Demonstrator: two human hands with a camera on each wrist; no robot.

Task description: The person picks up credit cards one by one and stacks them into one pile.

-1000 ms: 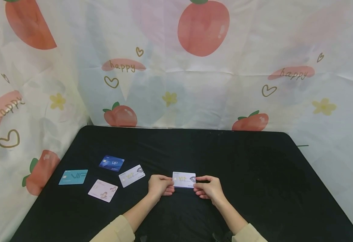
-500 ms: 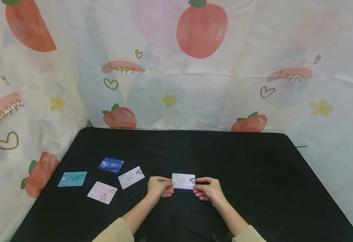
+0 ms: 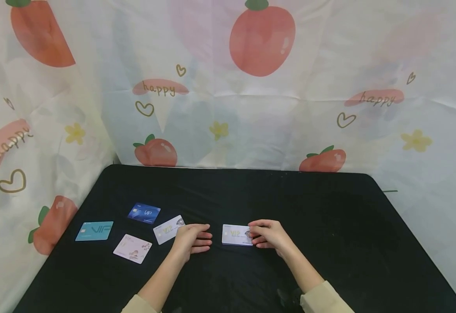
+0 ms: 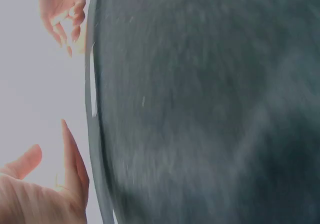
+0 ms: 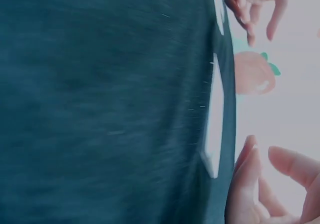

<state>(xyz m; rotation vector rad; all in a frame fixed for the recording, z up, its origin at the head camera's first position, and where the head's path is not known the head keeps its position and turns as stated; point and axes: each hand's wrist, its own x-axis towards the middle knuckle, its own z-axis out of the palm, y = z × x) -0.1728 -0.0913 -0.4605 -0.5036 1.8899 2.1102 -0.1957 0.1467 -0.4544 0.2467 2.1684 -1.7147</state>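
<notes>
A white card with gold VIP lettering [image 3: 235, 234] lies face up near the table's middle, a thin blue edge showing under its front side. Close to its right end is my right hand [image 3: 272, 237], its fingertips overlapping that end in the head view. The right wrist view shows this thumb and fingers [image 5: 245, 179] spread apart. Left of the card, my left hand [image 3: 191, 240] holds nothing, fingers extended and parted. It covers the right corner of a second white VIP card [image 3: 166, 230], which lies tilted.
Further left lie a dark blue VIP card [image 3: 144, 213], a teal VIP card [image 3: 94, 231] and a pale pink card [image 3: 132, 248]. All rest on a black table [image 3: 329, 243]. A fruit-patterned curtain [image 3: 259, 121] hangs behind it and along the left side.
My left hand has let go of the middle white card and moved left. The right hand's fingers have loosened at its right end. The cards stay in place.
</notes>
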